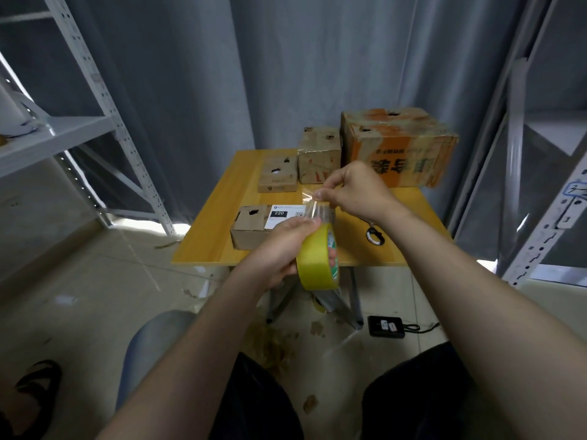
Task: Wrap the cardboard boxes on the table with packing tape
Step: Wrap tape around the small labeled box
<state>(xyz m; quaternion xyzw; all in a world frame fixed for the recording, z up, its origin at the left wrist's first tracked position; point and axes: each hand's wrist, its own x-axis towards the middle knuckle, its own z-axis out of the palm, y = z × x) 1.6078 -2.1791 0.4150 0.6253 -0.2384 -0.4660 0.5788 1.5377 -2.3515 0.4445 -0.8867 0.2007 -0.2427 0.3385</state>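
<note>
Left hand: clamped around the yellow tape roll, holding it above the worktop's near edge.
Right hand: fingers pinched on the clear tape end, drawn up off the roll.
Labelled box: flat on the worktop, just behind the roll.
Other boxes: small box, medium box and big orange-printed box lined along the far side.

Left hand grips tape roll; right hand pinches tape end.
</note>
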